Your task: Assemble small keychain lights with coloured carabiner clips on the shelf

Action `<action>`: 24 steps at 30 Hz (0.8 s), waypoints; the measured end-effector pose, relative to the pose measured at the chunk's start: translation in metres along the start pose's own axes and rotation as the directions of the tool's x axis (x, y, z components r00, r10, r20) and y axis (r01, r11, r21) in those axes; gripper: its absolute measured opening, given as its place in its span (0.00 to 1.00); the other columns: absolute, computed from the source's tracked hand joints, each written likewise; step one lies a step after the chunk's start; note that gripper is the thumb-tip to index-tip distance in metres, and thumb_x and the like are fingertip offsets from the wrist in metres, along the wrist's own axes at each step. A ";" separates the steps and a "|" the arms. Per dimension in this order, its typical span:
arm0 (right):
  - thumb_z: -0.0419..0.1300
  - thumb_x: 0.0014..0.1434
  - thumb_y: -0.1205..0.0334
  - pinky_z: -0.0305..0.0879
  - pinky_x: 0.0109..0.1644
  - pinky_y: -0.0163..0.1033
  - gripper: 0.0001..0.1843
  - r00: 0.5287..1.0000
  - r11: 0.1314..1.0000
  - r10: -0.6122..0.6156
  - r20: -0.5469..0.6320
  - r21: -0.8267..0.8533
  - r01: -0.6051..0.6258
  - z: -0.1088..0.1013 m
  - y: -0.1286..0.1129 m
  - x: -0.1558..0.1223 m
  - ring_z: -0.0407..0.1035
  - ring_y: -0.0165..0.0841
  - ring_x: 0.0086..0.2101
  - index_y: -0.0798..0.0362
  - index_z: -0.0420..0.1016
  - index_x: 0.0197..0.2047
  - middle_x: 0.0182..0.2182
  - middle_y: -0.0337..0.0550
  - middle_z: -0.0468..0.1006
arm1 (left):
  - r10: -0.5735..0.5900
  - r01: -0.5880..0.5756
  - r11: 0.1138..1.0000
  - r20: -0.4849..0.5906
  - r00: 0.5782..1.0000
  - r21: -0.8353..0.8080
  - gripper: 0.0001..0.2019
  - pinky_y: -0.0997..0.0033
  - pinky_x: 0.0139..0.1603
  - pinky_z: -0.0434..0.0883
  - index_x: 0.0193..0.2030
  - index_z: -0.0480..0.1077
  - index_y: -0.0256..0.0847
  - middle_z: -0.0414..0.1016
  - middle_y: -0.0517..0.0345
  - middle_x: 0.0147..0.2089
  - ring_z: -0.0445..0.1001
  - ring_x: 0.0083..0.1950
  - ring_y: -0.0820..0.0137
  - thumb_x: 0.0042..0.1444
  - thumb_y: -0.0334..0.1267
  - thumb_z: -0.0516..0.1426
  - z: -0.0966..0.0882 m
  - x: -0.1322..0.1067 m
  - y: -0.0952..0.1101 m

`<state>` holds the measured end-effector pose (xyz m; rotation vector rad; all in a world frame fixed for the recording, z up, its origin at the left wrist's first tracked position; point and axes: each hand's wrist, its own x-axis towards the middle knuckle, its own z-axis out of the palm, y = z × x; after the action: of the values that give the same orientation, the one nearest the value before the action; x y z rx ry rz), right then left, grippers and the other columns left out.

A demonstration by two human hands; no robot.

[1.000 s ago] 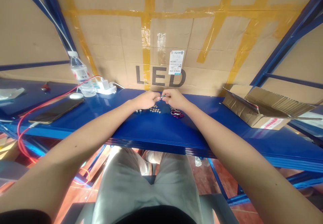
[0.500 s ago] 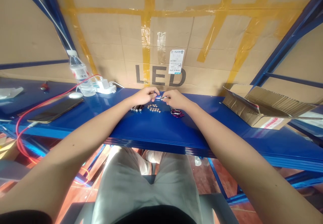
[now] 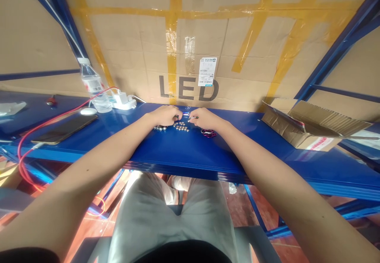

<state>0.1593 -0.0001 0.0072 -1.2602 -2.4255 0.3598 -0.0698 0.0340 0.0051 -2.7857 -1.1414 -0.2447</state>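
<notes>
Mid-frame on the blue counter [image 3: 190, 148] lie a magenta-and-silver bundle [image 3: 208, 133] and small gold-toned pieces [image 3: 181, 126]. Just beyond, at centre, the fingers of the right hand [image 3: 206, 118] pinch 1 slim, shiny metal piece [image 3: 193, 117]; those of the left hand [image 3: 164, 115] curl inward, contents unclear. Behind, cardboard [image 3: 142, 57] reads "LED" in black; its white label [image 3: 208, 71] is too small to read.

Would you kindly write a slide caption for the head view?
Left hand and right hand at a blue table with small metallic parts, before cardboard marked LED.
</notes>
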 end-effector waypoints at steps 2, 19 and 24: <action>0.58 0.64 0.66 0.54 0.33 0.38 0.17 1.000 1.000 -0.009 -0.003 -0.003 0.009 0.000 0.001 0.000 0.59 0.31 0.26 0.51 0.62 0.23 0.24 0.37 0.67 | 0.037 -0.037 0.999 -0.003 0.999 0.018 0.16 0.68 0.39 0.65 0.43 0.80 0.47 0.82 0.55 0.45 0.76 0.42 0.64 0.53 0.30 0.54 0.000 0.001 -0.002; 0.58 0.66 0.65 0.55 0.35 0.38 0.14 0.998 0.999 0.036 0.055 -0.021 -0.035 -0.003 -0.002 -0.001 0.65 0.32 0.29 0.53 0.69 0.27 0.29 0.41 0.76 | 0.003 -0.004 0.998 0.021 1.000 0.063 0.19 0.67 0.48 0.70 0.46 0.80 0.46 0.84 0.58 0.48 0.79 0.46 0.65 0.53 0.27 0.54 -0.009 -0.001 -0.006; 0.59 0.65 0.65 0.55 0.35 0.38 0.13 0.998 0.999 0.043 0.052 -0.019 -0.042 -0.003 -0.001 0.000 0.66 0.32 0.29 0.53 0.70 0.28 0.29 0.42 0.76 | -0.011 0.009 0.998 0.037 0.999 0.055 0.19 0.67 0.49 0.70 0.46 0.81 0.47 0.84 0.58 0.47 0.79 0.45 0.64 0.52 0.27 0.55 -0.011 -0.002 -0.007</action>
<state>0.1597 -0.0006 0.0099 -1.3275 -2.4540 0.3893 -0.0770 0.0356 0.0154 -2.7488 -1.1528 -0.1600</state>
